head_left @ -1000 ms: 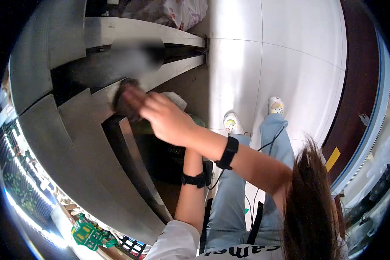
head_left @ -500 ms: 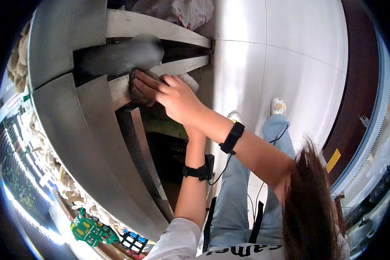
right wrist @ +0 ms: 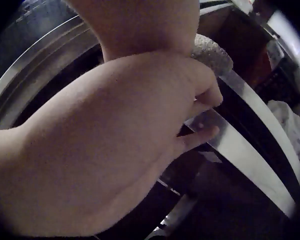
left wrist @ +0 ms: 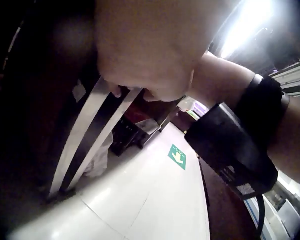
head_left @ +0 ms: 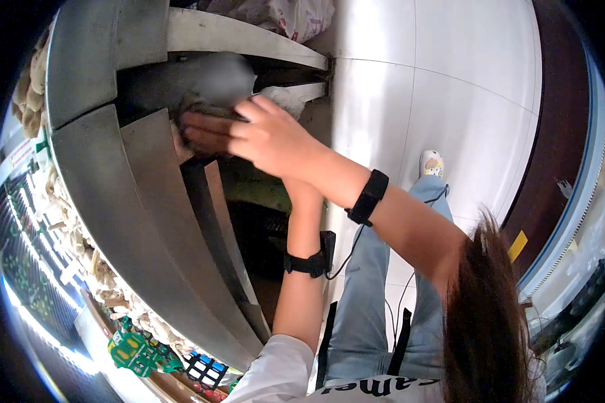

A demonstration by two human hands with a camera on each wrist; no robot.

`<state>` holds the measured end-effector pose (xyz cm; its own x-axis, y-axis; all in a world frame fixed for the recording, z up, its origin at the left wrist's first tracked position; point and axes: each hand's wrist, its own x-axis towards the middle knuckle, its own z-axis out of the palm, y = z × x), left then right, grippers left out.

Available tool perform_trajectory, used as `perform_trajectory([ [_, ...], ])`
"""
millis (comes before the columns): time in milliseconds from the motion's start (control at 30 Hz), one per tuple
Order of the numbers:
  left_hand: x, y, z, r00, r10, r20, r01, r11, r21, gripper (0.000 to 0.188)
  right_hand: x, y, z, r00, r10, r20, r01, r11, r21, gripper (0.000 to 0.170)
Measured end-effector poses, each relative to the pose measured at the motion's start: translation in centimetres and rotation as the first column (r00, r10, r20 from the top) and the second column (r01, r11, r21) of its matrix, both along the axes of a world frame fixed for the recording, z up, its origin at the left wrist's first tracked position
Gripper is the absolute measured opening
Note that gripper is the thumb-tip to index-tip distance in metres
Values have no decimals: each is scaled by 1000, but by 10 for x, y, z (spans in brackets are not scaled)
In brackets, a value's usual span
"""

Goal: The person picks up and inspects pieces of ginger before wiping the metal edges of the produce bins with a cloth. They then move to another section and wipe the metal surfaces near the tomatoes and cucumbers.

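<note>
A lumpy grey-white cloth point(head_left: 286, 99) lies on a pale slat point(head_left: 309, 91) in the head view. My right hand point(head_left: 269, 138) is right at the cloth, its fingers pointing left, mostly straight, against a dark, shadowed part of the metal unit. In the right wrist view, right fingers point(right wrist: 202, 136) come to a light slat, while the cloth point(right wrist: 213, 54) shows just beyond the hand. My left arm point(head_left: 304, 201) passes under the right one. The left hand point(left wrist: 145, 55) fills the top of the left wrist view; I cannot tell what it holds.
Broad grey metal panels point(head_left: 81, 161) curve down the left side, with a dark recess point(head_left: 259, 235) beside the arms. A crumpled plastic bag point(head_left: 306, 17) is at the top. White floor tiles point(head_left: 370, 101) spread to the right. Pale lumpy produce point(head_left: 30, 101) lines the far left edge.
Against the unit, the right hand goes right, then its fingers reach left again. The cloth's pale end ends up higher, over the slat. The view shifts slightly.
</note>
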<state>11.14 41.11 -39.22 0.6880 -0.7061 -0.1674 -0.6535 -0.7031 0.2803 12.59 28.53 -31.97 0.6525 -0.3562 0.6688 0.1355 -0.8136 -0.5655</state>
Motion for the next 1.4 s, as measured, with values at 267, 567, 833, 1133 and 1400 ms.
perform_trajectory([
  [267, -13, -12, 34, 956, 90, -278, -142, 975, -173, 44, -20, -3, -12, 1000, -1, -27, 7, 974, 228, 38],
  [567, 1, -14, 55, 486, -204, 850, -293, 878, 379, 25, 0, 12, 37, 960, 81, 268, -159, 946, 284, 11],
  [833, 0, -19, 39, 922, 109, -372, -280, 850, -447, 36, -16, -6, -25, 991, 132, -15, -129, 982, 135, 16],
  [1133, -2, -12, 59, 916, 281, 287, -204, 940, -272, 39, -11, 0, 45, 964, 110, 240, -200, 900, 388, 25],
  [1400, 17, -18, 53, 981, 148, -122, -191, 826, -531, 42, 5, -12, 10, 980, 125, 155, -146, 980, 134, 15],
])
